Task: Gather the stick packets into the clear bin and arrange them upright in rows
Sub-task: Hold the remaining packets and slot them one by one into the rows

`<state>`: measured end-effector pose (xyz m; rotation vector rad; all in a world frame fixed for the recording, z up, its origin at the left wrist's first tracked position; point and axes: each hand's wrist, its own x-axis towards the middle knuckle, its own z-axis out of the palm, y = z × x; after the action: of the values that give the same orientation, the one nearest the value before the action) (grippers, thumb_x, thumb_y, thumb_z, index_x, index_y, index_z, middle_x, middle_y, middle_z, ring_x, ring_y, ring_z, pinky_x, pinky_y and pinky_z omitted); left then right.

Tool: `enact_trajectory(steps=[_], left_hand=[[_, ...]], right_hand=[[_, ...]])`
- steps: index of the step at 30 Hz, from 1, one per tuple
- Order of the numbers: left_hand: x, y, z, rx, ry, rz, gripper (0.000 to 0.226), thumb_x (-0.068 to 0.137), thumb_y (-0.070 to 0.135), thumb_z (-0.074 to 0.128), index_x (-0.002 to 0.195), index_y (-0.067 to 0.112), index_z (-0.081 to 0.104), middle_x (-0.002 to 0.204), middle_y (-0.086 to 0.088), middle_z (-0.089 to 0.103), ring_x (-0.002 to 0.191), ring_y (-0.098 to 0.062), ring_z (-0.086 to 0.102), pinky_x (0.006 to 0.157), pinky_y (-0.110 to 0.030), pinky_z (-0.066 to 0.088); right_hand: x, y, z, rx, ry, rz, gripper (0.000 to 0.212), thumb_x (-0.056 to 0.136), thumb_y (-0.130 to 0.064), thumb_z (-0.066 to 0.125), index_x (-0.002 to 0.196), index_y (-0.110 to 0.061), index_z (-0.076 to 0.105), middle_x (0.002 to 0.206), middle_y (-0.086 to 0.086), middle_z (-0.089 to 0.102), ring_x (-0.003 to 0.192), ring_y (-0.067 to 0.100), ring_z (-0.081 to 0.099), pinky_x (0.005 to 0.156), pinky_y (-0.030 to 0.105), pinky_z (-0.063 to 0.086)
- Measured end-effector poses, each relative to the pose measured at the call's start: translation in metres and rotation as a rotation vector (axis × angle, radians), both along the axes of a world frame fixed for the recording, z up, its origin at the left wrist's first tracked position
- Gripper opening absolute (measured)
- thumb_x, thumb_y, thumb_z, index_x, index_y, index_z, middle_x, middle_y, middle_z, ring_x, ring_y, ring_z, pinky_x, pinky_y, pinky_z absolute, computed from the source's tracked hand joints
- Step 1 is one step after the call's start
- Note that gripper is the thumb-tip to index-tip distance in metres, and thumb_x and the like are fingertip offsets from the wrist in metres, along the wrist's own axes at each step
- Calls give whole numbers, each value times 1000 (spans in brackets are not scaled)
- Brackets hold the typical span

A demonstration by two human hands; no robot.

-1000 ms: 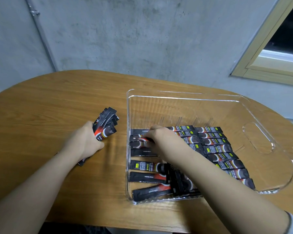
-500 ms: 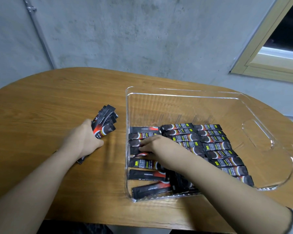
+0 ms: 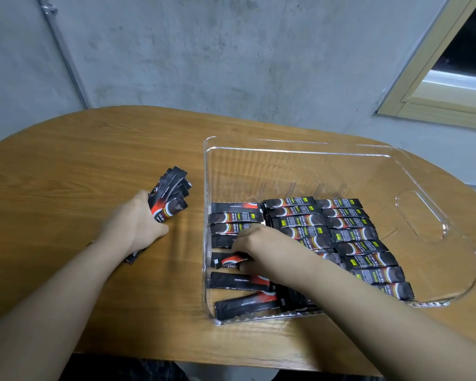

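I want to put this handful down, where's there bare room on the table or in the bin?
Bare table lies beyond the left hand and its bundle of packets. Inside the clear bin, the floor between the far wall and the packet rows is free. Crowded: the near half, where the right hand works.

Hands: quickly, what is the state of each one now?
Left hand: grips a bundle of packets.
Right hand: pinches one packet in the bin.
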<state>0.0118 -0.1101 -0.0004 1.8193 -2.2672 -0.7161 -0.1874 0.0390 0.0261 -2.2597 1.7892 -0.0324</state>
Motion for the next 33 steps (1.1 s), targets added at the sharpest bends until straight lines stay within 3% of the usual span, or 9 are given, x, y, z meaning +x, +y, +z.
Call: enact_trajectory(steps=[4, 7, 12, 16, 21, 25, 30, 33], left_hand=[[0, 0, 0, -5, 12, 0, 45, 72, 24, 74, 101, 23, 40, 80, -3, 58, 71, -23, 58, 67, -34, 50], [0, -1, -1, -4, 14, -5, 48, 71, 24, 75, 104, 22, 40, 81, -3, 59, 72, -23, 58, 69, -36, 52], [1, 0, -1, -1, 6, -3, 49, 71, 26, 75, 106, 22, 41, 83, -4, 59, 73, -24, 58, 71, -38, 53], [0, 0, 0, -3, 0, 0, 49, 72, 26, 74, 107, 21, 41, 82, -4, 59, 72, -23, 58, 70, -37, 53], [1, 0, 0, -6, -10, -3, 51, 72, 27, 75, 111, 19, 43, 83, -3, 57, 74, -22, 57, 71, -36, 52], [0, 1, 1, -6, -13, -4, 54, 72, 27, 75, 115, 18, 43, 84, -2, 57, 75, -23, 58, 73, -37, 53], [0, 1, 1, -8, -13, -5, 55, 72, 27, 75, 116, 18, 43, 83, -1, 56, 75, -22, 57, 74, -39, 53], [0, 1, 0, -18, -8, -5, 54, 71, 26, 75, 115, 18, 44, 81, -2, 56, 73, -22, 57, 73, -38, 52]], right_hand=[[-1, 5, 6, 1, -50, -15, 28, 85, -24, 67, 108, -8, 66, 105, 5, 61, 103, 19, 49, 86, 24, 34], [4, 11, 9, 95, -25, -19, 29, 83, -31, 70, 96, -6, 63, 97, 7, 58, 95, 22, 52, 78, 31, 40], [10, 8, 6, 134, 31, 6, 18, 84, -23, 67, 80, -12, 53, 91, 10, 60, 89, 25, 52, 74, 39, 44], [6, 10, 12, 116, -4, 33, 24, 83, -26, 68, 93, -5, 61, 95, 7, 60, 93, 22, 50, 79, 38, 41], [8, 24, 12, 285, 9, 47, 28, 75, -36, 75, 85, -14, 60, 89, 5, 60, 81, 21, 51, 70, 37, 46], [10, 21, 9, 228, 50, 34, 27, 77, -34, 73, 87, -15, 57, 93, 7, 61, 87, 24, 54, 71, 37, 45], [10, 27, 21, 223, -122, -65, 37, 82, -37, 70, 108, -19, 50, 93, -5, 53, 82, 14, 46, 67, 27, 33], [7, 33, 27, 260, -188, -90, 33, 85, -28, 64, 113, -21, 48, 101, -4, 57, 87, 14, 50, 73, 26, 39]])
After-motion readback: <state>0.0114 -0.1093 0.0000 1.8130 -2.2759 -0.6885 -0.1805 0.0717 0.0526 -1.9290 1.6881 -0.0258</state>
